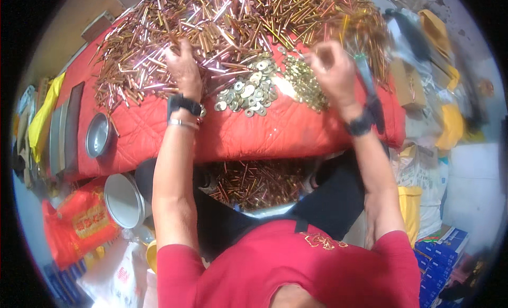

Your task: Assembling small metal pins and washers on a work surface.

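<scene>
A large heap of thin, copper-coloured metal rods (227,24) covers the back of a red quilted cloth (254,133). My left hand (184,69) reaches into the heap's left part, fingers bent and closed; whatever they pinch does not show clearly. In front of the rods lies a pile of flat round washers (248,93), between my two hands. To its right is a pile of small brass-coloured pieces (304,80), too small to name. Just above that pile's right side, my right hand (334,69) has thumb and fingers pinched together, slightly blurred, on something I cannot make out.
A metal bowl (98,135) rests on the cloth's left side. More rods (254,183) lie below the cloth's front edge, between my legs. A round pale lid or bucket (124,201) and a red bag (82,223) stand at left; blue boxes (444,260) are stacked at right.
</scene>
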Motion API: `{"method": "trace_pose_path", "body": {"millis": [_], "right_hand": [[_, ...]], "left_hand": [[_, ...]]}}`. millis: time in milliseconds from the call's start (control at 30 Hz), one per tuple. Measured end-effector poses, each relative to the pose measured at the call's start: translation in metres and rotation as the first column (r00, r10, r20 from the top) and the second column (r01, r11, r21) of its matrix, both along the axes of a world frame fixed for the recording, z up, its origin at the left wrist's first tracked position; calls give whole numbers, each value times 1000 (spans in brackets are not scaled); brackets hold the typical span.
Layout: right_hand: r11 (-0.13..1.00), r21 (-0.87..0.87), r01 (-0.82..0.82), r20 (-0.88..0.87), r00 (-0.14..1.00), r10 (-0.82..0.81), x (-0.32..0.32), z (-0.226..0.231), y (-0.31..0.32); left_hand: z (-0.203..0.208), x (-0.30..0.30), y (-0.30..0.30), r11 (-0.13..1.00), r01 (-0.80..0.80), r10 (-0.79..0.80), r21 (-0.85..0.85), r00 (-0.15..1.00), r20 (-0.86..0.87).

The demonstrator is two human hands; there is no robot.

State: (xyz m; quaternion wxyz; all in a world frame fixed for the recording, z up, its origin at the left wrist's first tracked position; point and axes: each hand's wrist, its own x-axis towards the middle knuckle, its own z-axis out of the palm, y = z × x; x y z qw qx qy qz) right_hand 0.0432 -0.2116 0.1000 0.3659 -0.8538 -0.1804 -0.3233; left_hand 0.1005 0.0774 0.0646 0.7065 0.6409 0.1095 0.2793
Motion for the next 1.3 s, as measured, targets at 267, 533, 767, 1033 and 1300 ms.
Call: {"method": "trace_pose_path", "body": {"millis": [267, 533, 767, 1033, 1300], "right_hand": [[965, -191, -180, -367, 925, 99, -76, -53, 16], [940, -188, -285, -205, 947, 246, -49, -48, 53], [911, -290, -293, -333, 923, 191, -55, -68, 41], [985, -119, -127, -439, 896, 63, -85, -37, -2], [934, -344, -97, -323, 946, -20, -64, -58, 20]], "left_hand": [[-12, 11, 71, 545, 113, -182, -831, 983, 14], [-41, -86, 43, 217, 268, -432, -939, 889, 154], [-69, -129, -2, 360, 642, -763, -677, 621, 183], [-84, -121, -9, 276, 509, -644, -815, 728, 237], [-75, -134, -22, 419, 395, -589, -818, 804, 86]]}}
